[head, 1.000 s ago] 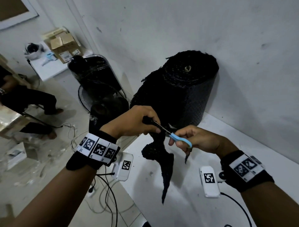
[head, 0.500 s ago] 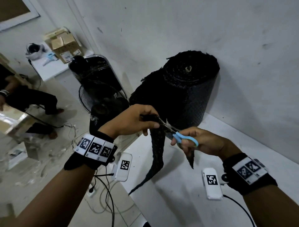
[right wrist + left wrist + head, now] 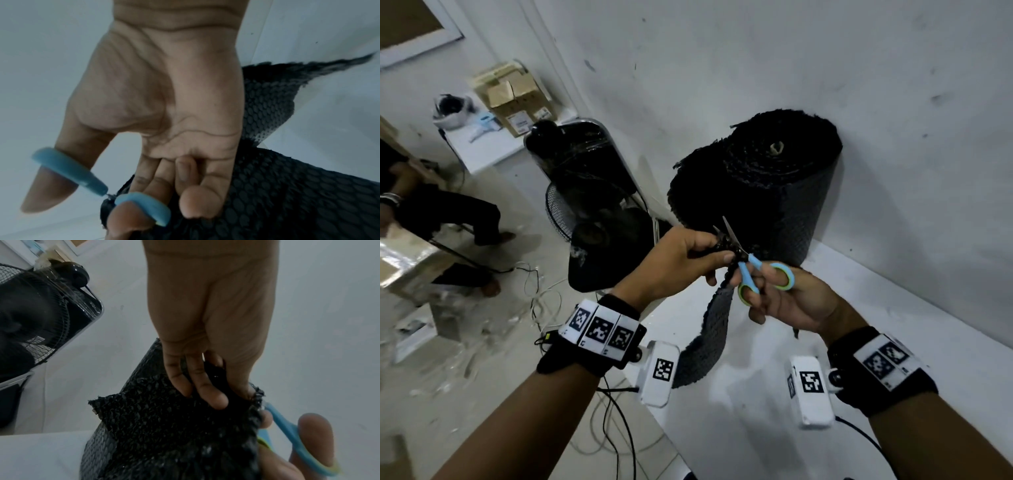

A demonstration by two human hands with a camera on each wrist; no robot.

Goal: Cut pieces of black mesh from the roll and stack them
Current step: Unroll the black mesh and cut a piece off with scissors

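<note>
A fat roll of black mesh (image 3: 774, 185) stands upright on the white table (image 3: 893, 325) against the wall. A strip of mesh (image 3: 709, 329) hangs from my left hand (image 3: 688, 260), which pinches its bunched top edge (image 3: 216, 379) between thumb and fingers. My right hand (image 3: 784, 294) holds blue-handled scissors (image 3: 756, 270), thumb and fingers through the loops (image 3: 86, 175). The blades are parted, point up and left, and straddle the mesh right beside my left fingertips. The strip's lower end (image 3: 287, 100) trails down to the table.
A black fan (image 3: 592, 212) and a wrapped black chair stand left of the table. Cables (image 3: 613, 411) run across the floor. Cardboard boxes (image 3: 517, 99) sit on a far white table. A seated person's legs (image 3: 448, 219) show at far left.
The scissors swung from pointing left to pointing upward and their blades opened. Both hands rose slightly and came closer together. The hanging strip now drops straighter toward the table.
</note>
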